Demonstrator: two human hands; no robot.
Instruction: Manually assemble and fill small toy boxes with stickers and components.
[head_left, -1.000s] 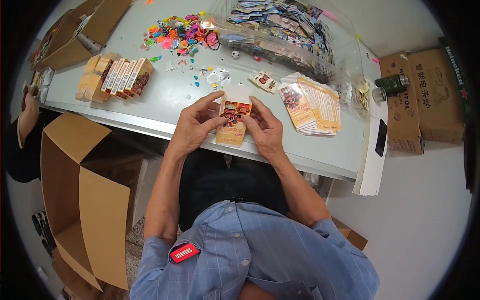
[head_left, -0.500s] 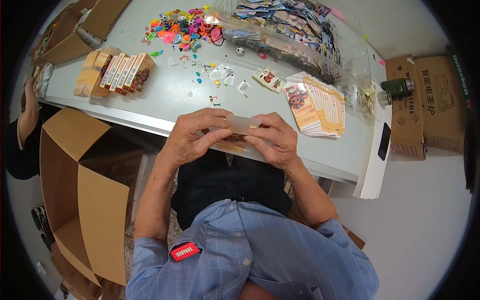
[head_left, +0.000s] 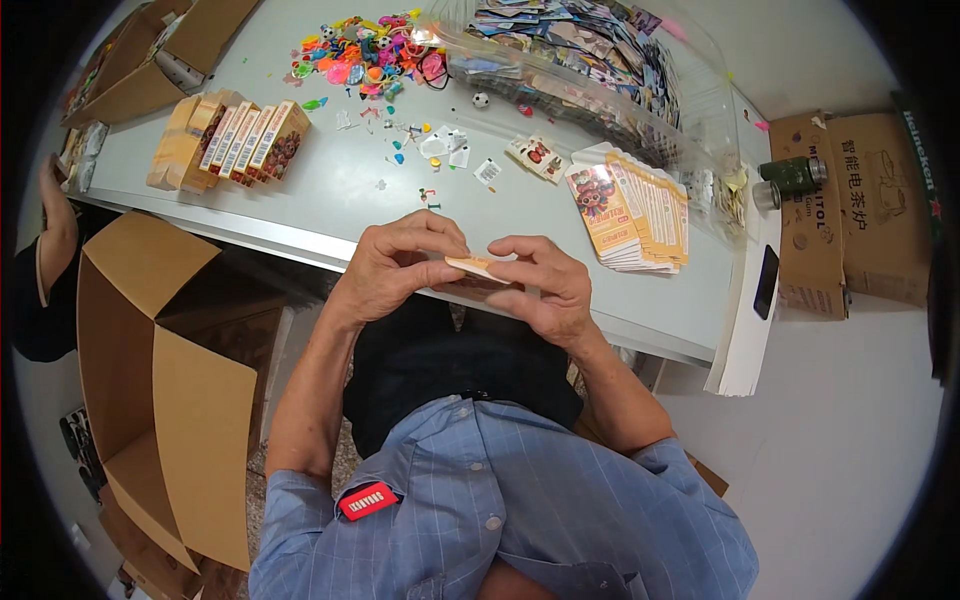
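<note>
Both of my hands hold one small flat cardboard packet (head_left: 478, 267) edge-on, just over the front edge of the grey table (head_left: 330, 205). My left hand (head_left: 392, 268) grips its left end with fingers curled on top. My right hand (head_left: 543, 286) pinches its right end between thumb and fingers. The packet's printed face is turned away, so only its pale orange edge shows. A fanned stack of flat printed packets (head_left: 632, 208) lies on the table just beyond my right hand.
A row of filled small boxes (head_left: 231, 141) stands at the table's left. Colourful small toys (head_left: 365, 55) and a clear bag of cards (head_left: 570, 50) lie at the back. An open cardboard carton (head_left: 160, 370) stands at my left. Another person's arm (head_left: 52, 225) shows at far left.
The packet was held face-up over the table a second ago; my hands have drawn it toward me and tilted it flat, edge-on, at the table's front edge.
</note>
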